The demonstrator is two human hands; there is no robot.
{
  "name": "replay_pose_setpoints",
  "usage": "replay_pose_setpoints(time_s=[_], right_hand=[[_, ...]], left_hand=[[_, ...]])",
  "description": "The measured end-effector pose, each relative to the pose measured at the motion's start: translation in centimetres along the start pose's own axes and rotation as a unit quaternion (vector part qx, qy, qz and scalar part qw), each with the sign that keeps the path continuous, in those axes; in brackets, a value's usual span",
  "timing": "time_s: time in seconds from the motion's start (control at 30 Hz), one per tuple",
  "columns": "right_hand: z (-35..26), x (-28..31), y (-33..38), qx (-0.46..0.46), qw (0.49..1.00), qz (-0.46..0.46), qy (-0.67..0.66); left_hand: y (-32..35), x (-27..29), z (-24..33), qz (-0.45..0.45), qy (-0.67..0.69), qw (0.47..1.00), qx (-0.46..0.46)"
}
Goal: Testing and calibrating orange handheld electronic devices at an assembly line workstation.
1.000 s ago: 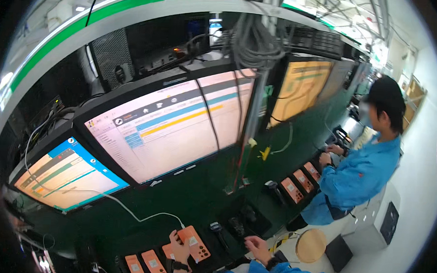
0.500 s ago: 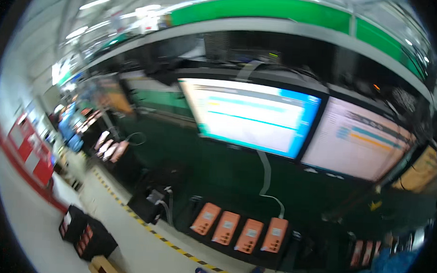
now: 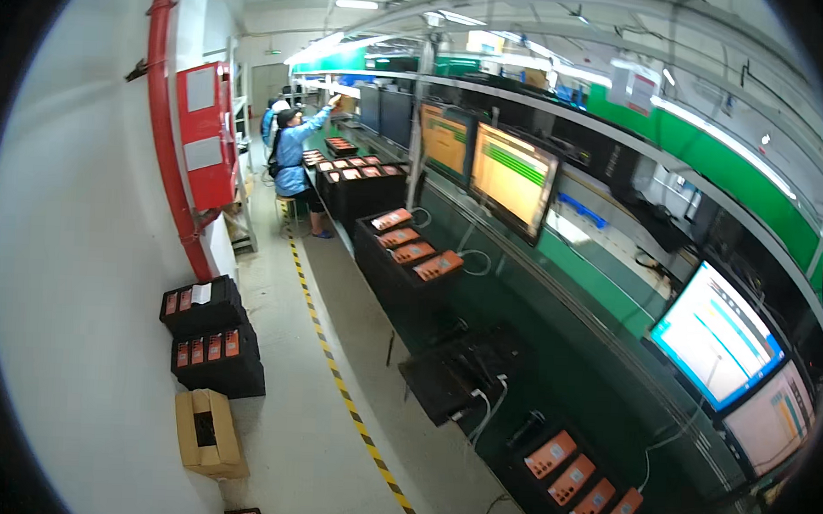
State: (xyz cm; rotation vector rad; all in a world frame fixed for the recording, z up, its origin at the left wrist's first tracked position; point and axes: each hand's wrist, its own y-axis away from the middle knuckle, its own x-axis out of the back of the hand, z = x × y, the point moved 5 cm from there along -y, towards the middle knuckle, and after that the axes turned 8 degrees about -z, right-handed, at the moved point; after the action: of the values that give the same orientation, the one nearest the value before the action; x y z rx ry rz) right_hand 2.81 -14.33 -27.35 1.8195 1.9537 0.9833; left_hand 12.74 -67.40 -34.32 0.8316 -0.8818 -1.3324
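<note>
Neither of my hands shows in the head view. Closest to me, at the lower right, several orange devices (image 3: pixel 585 480) lie in a row on a black stand with cables running to them. Above them two lit monitors (image 3: pixel 716 335) hang on the green line frame. Further along, another row of orange devices (image 3: pixel 415 245) sits on a black stand below two more monitors (image 3: pixel 511 174).
A person in a blue coat (image 3: pixel 296 155) reaches up to a shelf at the far end of the aisle. Black crates holding orange devices (image 3: pixel 211 335) and a cardboard box (image 3: pixel 206 432) stand by the white wall. Yellow-black tape (image 3: pixel 333 373) runs along the floor. A red cabinet (image 3: pixel 204 133) hangs on the wall.
The view has swung left, from the workstation in front of me to the aisle. My hands, seen at the lower edge a second ago, have dropped out of the picture.
</note>
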Motion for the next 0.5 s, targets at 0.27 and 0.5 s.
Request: replay_pose_setpoints(time_s=[0.27,0.5], right_hand=[[-25.7,-14.5,-7.0,0.161,0.979,-0.112,0.063],[-44.3,-27.2,-19.4,0.283,0.924,-0.225,0.126]], left_hand=[[-4.8,4.2,16.3,-0.026,0.048,0.996,-0.066],[-9.7,10.5,40.3,-0.020,0.028,0.989,-0.144]])
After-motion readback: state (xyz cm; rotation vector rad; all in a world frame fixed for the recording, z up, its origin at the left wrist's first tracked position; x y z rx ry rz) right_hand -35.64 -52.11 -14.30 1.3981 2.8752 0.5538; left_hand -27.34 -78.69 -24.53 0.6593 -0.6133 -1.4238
